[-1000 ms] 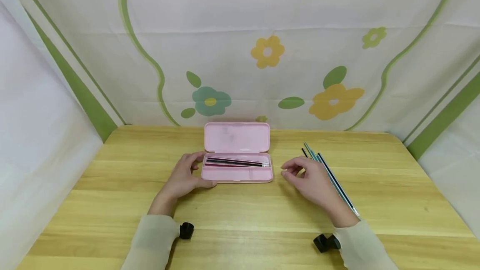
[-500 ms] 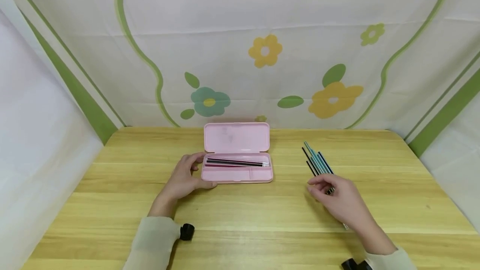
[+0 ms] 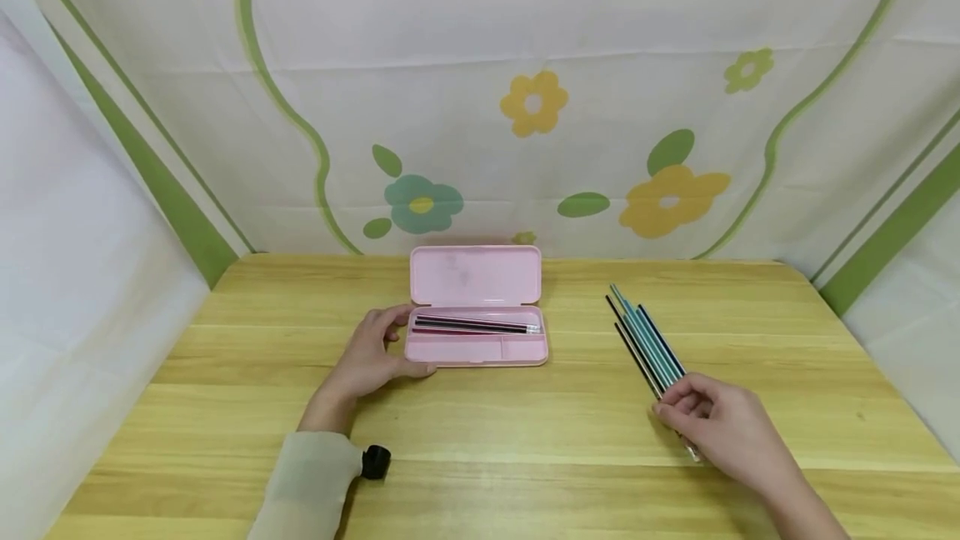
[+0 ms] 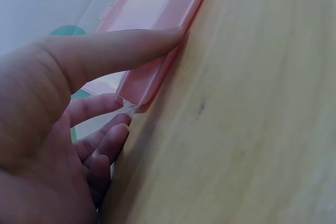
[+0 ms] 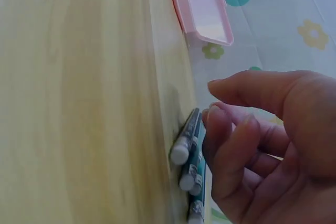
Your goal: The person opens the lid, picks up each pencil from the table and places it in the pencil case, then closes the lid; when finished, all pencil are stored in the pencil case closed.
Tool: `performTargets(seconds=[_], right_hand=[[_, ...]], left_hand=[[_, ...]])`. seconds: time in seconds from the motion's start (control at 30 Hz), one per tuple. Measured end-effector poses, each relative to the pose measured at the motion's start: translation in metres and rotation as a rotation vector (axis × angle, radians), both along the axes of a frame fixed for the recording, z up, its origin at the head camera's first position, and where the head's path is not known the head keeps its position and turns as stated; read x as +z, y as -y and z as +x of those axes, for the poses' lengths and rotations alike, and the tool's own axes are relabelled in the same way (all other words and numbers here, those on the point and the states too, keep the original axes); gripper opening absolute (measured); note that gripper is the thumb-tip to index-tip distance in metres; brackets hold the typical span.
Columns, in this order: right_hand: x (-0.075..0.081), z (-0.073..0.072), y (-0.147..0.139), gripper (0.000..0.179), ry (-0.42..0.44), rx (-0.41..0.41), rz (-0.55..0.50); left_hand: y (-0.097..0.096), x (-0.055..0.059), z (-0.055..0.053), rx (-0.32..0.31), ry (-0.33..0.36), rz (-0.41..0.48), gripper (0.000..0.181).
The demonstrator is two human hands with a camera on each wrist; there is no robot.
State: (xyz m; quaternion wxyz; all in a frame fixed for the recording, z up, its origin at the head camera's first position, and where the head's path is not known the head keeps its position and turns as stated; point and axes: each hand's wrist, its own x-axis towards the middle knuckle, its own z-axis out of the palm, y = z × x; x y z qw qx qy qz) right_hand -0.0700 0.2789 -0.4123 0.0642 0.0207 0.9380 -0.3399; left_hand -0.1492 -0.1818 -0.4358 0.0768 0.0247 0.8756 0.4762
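A pink pencil case (image 3: 453,349) stands with its lid (image 3: 476,275) raised, near the back of the table. Several dark and reddish pencils (image 3: 472,325) lie in its long rear compartment. My left hand (image 3: 366,361) grips the case's left end, thumb along the front edge and fingers at the far corner. To the right, a loose bundle of pencils (image 3: 647,342), black, teal and dark blue, lies slantwise on the table. Over their near ends hovers my right hand (image 3: 723,423), fingers loosely bent. In the right wrist view its thumb stands apart from the fingers, beside the pencils' eraser ends (image 5: 179,155).
The wooden table (image 3: 480,448) runs back to a white cloth (image 3: 420,107) printed with flowers. Similar cloth hangs on both sides. A black wrist camera (image 3: 376,462) sits at my left sleeve (image 3: 311,482).
My right hand has moved right and toward me, from beside the case to the near ends of the loose pencils. The left hand and the case have stayed put.
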Motion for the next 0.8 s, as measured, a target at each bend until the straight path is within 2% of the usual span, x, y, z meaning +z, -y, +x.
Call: performTargets(seconds=[0.17, 0.27, 0.53, 0.8], right_hand=[[0.0019, -0.0010, -0.0076, 0.024, 0.127, -0.016, -0.070], [0.0023, -0.0015, -0.0099, 0.025, 0.166, -0.018, -0.084], [-0.0009, -0.0009, -0.0111, 0.027, 0.169, 0.005, -0.067], [-0.0007, -0.0017, -0.0065, 0.027, 0.124, 0.015, -0.022]], left_hand=[[0.0004, 0.0015, 0.0002, -0.007, -0.019, -0.006, 0.093], [0.0007, 0.0009, 0.0001, -0.007, -0.023, -0.003, 0.093], [0.0005, -0.0009, -0.0009, -0.007, -0.019, -0.002, 0.093], [0.0010, -0.0021, -0.0004, -0.001, 0.000, -0.009, 0.095]])
